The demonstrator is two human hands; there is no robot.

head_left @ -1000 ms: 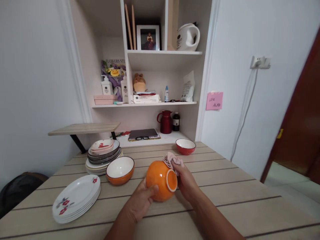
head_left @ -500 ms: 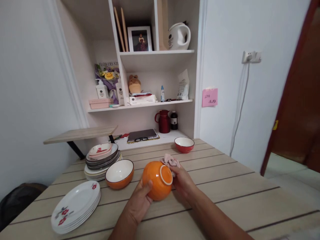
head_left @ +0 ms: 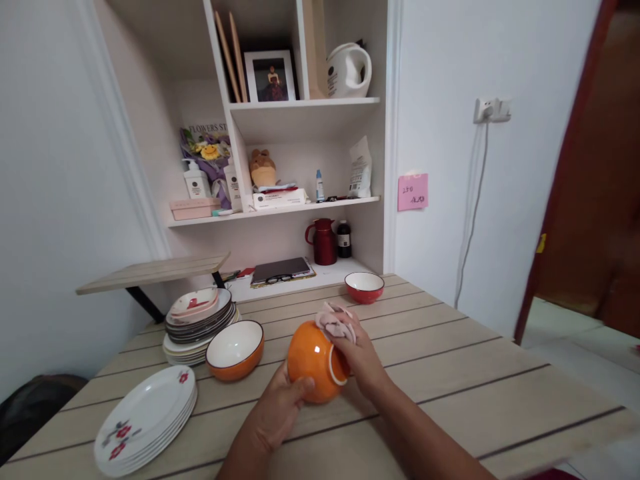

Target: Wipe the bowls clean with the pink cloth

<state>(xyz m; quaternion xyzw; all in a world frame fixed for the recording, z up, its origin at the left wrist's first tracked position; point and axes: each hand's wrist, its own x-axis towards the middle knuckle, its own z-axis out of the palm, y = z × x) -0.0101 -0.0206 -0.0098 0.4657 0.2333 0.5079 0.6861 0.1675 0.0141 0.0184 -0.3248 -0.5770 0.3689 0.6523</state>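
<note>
An orange bowl [head_left: 311, 360] is tipped on its side above the table, its white-ringed base turned right and toward me. My left hand [head_left: 286, 404] grips it from the lower left, with the thumb across the outside. In my right hand [head_left: 361, 353] is a pale pink cloth [head_left: 336, 323], pressed against the bowl's upper right side by the base ring. The bowl's inside is hidden from view. To the left, a second orange bowl [head_left: 235, 348] with a white inside stands upright.
White oval plates with red flowers [head_left: 145, 417] are stacked at the front left. Behind them rises a mixed stack of plates and dishes [head_left: 200, 327]. A red bowl [head_left: 365, 288] stands at the back of the wooden table [head_left: 450, 380], near a shelf unit holding a red jug [head_left: 325, 243].
My right hand and the cloth have moved up over the bowl's upper right side. The bowl has turned slightly, its base now facing more to the right. The view has shifted a little.
</note>
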